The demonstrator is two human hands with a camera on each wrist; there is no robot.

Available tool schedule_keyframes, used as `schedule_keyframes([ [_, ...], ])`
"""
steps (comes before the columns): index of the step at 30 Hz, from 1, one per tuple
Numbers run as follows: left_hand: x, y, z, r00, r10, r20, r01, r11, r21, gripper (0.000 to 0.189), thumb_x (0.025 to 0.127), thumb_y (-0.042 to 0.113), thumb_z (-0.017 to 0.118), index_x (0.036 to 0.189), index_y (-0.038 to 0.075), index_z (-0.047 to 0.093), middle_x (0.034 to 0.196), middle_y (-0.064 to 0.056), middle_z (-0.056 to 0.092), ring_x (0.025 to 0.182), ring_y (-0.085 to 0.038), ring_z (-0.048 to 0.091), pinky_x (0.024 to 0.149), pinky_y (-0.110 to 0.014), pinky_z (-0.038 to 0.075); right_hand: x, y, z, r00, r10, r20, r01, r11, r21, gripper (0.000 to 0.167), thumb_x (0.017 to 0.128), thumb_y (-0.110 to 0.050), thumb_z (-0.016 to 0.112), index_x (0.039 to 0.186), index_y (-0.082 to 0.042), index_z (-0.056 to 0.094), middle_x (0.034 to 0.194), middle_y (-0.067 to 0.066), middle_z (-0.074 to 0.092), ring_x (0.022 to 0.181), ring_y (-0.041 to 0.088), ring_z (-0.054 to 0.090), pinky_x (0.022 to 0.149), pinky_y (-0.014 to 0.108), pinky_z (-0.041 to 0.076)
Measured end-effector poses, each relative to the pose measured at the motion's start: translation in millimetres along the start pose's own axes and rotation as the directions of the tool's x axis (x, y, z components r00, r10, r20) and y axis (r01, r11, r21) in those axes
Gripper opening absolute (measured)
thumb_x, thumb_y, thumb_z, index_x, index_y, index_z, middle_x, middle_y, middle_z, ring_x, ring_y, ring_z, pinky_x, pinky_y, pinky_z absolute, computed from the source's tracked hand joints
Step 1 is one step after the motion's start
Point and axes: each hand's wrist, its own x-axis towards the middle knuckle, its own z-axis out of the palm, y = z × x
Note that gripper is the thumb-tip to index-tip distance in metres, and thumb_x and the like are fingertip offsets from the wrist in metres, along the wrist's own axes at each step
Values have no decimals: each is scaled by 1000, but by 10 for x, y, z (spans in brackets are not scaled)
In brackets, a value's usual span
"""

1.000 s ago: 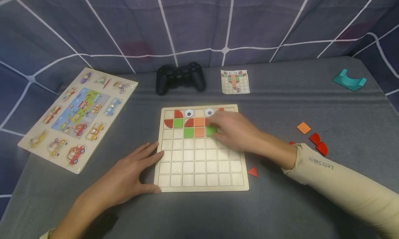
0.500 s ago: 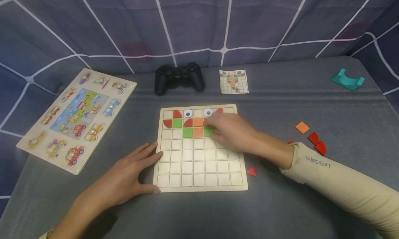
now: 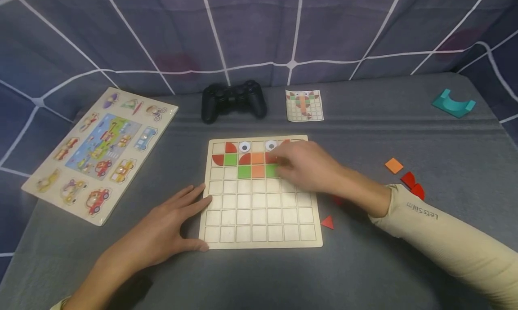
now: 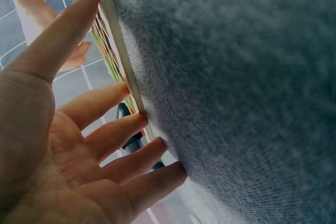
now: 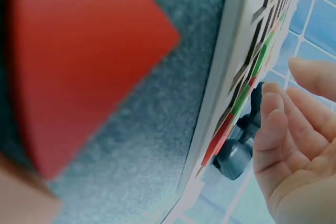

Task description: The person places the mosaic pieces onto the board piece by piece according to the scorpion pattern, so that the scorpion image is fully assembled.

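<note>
A wooden grid board (image 3: 259,211) lies on the grey cloth, with red, green and orange tiles and two googly eyes in its upper rows. My left hand (image 3: 163,231) rests at its left edge, fingers spread and fingertips against the rim, as the left wrist view (image 4: 68,145) also shows. Over the upper right cells hovers my right hand (image 3: 309,166), fingertips right by a red quarter-circle tile (image 3: 270,157) and above a green square (image 3: 271,170). In the right wrist view its fingers (image 5: 273,114) curl loosely, thumb apart, with no piece between them.
Loose pieces lie to the right: an orange square (image 3: 394,166), red quarter circles (image 3: 408,179) and a red triangle (image 3: 328,222). Behind stand a black game controller (image 3: 234,101), a pattern card (image 3: 305,106) and a teal arch (image 3: 453,104). A picture puzzle (image 3: 101,152) sits left.
My right hand has shifted slightly right and its fingertips have drawn back from the tiles, uncovering more of the red and green ones. My left hand stays on the board's edge.
</note>
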Motion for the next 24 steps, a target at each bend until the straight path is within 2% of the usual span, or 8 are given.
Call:
schedule_keyframes([
  [5,-2,1,1,1000,-2,-3,2,1000,2,97,65,58,84,145,14,52,158,-11,33,142,-41,29,100,-60,39,-43,38,7,999,-44,10,44,999,-18,28,87,-5,64,114,-8,73,99,-2,71,80,14,60,78,36,49],
  [10,-1,2,3,1000,1,-5,-1,1000,0,97,65,59,84,145,14,52,157,-11,33,142,-41,28,100,-61,38,-198,126,-49,999,-34,6,34,999,20,20,88,-8,68,107,-8,74,94,-4,70,81,13,60,78,36,49],
  [13,6,1,3,1000,6,0,-6,1000,-1,96,66,59,83,145,14,52,157,-12,33,143,-41,27,101,-61,37,-368,215,-134,1000,5,13,-6,999,53,19,88,-10,71,107,-9,73,92,-7,68,80,12,58,75,36,49],
  [17,11,9,-2,1000,4,5,-4,1000,-5,97,66,59,83,145,13,52,157,-13,33,143,-41,27,101,-61,37,-630,362,-280,998,69,-2,-69,995,74,18,87,-12,75,105,-12,74,84,-10,65,72,9,55,66,29,48],
  [24,3,8,-9,1000,-1,3,1,1000,-12,96,66,58,84,145,13,52,157,-12,33,143,-41,27,100,-62,37,-1066,667,-484,981,194,-22,-189,971,144,21,88,-14,76,108,-9,73,83,-6,65,68,10,55,55,26,45],
])
